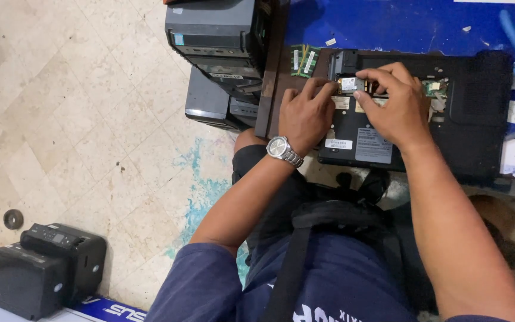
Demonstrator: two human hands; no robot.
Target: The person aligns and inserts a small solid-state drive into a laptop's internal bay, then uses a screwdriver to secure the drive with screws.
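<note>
Both hands are down on an upturned black laptop that lies on the blue desk, its underside bared. The left hand, with a steel wristwatch on the wrist, rests at the laptop's near-left corner, its fingers stretched forward and pressed together against a small circuit card seated in an open bay. The right hand comes over from the other side, thumb and forefinger pinching the same card at its right edge (the card is mostly hidden by the fingertips).

Two green memory sticks lie loose on the desk just left of the laptop. Beyond the desk edge, black computer towers stand on the tiled floor, and a dark printer sits well apart at the lower left.
</note>
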